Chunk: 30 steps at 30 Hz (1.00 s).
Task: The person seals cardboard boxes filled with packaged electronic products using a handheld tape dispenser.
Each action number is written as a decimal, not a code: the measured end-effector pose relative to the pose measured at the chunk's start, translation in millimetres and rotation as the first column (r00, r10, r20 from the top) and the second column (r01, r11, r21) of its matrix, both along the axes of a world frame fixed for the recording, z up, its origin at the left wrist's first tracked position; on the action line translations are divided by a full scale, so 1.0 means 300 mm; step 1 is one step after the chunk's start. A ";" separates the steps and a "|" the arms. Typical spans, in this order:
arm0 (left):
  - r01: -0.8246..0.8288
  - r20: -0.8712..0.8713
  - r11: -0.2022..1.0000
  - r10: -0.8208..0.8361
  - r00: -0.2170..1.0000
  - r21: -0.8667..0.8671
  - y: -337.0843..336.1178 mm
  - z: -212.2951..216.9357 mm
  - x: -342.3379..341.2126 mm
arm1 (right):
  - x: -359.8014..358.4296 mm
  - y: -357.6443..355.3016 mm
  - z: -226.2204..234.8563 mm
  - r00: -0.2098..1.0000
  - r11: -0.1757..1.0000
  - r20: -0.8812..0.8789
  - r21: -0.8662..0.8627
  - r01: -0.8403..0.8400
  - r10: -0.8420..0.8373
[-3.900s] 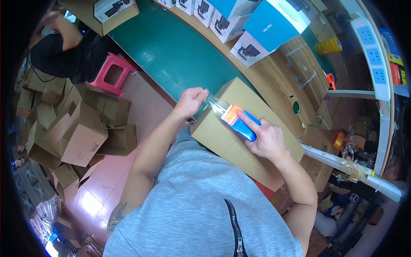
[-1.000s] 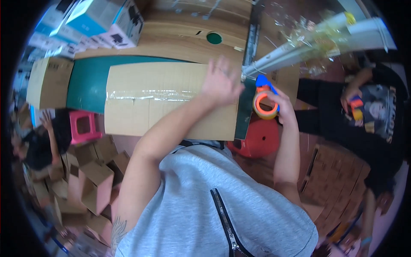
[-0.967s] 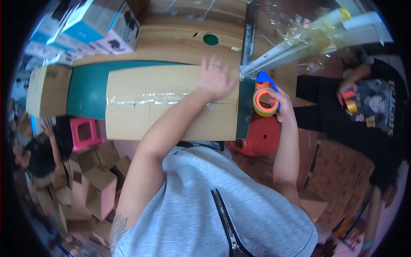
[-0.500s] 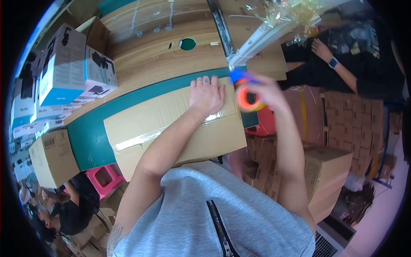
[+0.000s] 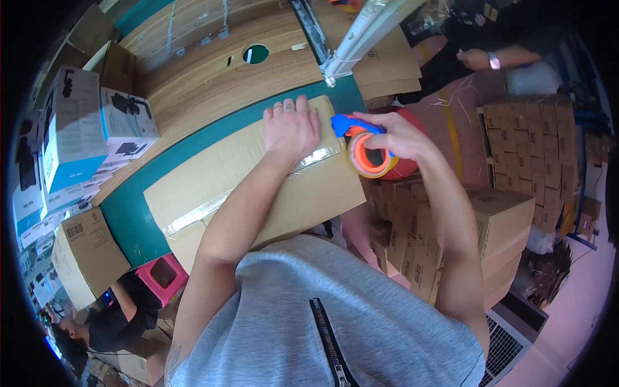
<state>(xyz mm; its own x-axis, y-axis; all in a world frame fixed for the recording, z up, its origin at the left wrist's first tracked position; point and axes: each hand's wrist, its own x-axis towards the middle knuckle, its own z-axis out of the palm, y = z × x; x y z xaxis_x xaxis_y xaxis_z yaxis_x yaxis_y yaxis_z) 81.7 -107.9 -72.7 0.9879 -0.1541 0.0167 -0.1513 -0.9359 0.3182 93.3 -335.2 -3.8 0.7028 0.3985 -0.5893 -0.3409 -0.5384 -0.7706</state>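
A long cardboard box [image 5: 316, 197] lies in front of me, with a strip of clear tape [image 5: 200, 216] running along its top seam. My left hand [image 5: 290, 132] rests on the lid with its fingers stretched toward the far edge, holding nothing. At the box's right end, my right hand [image 5: 405, 137] grips a blue tape dispenser [image 5: 354, 124]. The dispenser carries a roll of tape on an orange core, and its blue head is close to the box edge. Whether it touches the cardboard I cannot tell.
The box lies on a green mat [image 5: 129, 222] beside a wooden tabletop [image 5: 193, 84]. Printed product boxes [image 5: 129, 122] are stacked at left, near a pink stool [image 5: 161, 277]. A white post [image 5: 361, 39] rises beyond the right end. Cartons [image 5: 529, 148] and other people are around.
My right hand and the dispenser have come lower, beside the box's right end. My left hand stays on the lid. The view has shifted, and the person at far right has moved away.
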 end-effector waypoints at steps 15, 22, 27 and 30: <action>0.654 -0.534 0.682 -0.437 0.723 0.328 -0.191 0.164 0.183 | -0.178 -0.107 0.057 0.990 0.987 -0.073 -0.099 -0.126 0.119; 0.701 -0.654 0.534 -0.320 0.685 0.473 -0.261 0.174 0.187 | -0.444 -0.224 0.046 0.970 0.942 -0.004 -0.235 -0.238 0.244; 0.718 -0.654 0.493 -0.337 0.678 0.491 -0.276 0.169 0.181 | -0.511 -0.210 0.072 0.988 0.946 -0.060 -0.284 -0.155 0.144; 0.671 -0.566 0.528 -0.375 0.734 0.520 -0.241 0.101 0.185 | -0.603 -0.203 -0.020 0.938 0.883 -0.015 -0.332 -0.331 0.346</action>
